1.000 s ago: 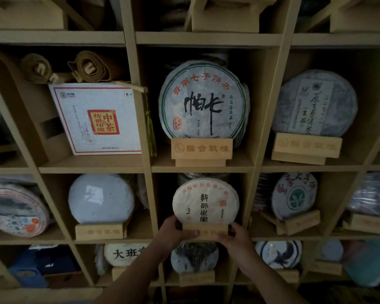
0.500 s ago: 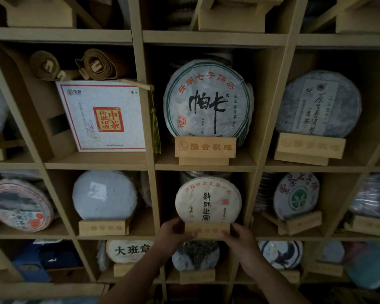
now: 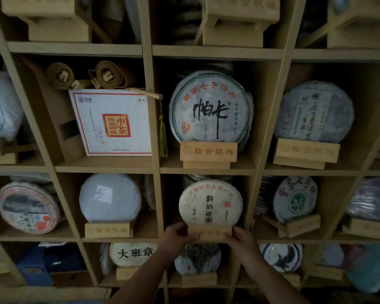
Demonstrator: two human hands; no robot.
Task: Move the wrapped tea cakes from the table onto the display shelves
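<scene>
A cream-wrapped tea cake (image 3: 210, 202) with dark characters stands upright on a small wooden stand (image 3: 209, 232) in the middle compartment of the lower shelf row. My left hand (image 3: 178, 236) grips the stand's left end and my right hand (image 3: 241, 240) grips its right end. The stand sits at the front edge of that shelf board. The table is out of view.
Wooden display shelves (image 3: 150, 128) fill the view, most compartments holding wrapped tea cakes on stands. Above is a green-ringed cake (image 3: 211, 108), left of it a white square box (image 3: 112, 122) under rolled mats. A plain white cake (image 3: 110, 198) stands to the left.
The view has shifted slightly right and down relative to the shelves. Both hands stay on the wooden stand, which has barely moved.
</scene>
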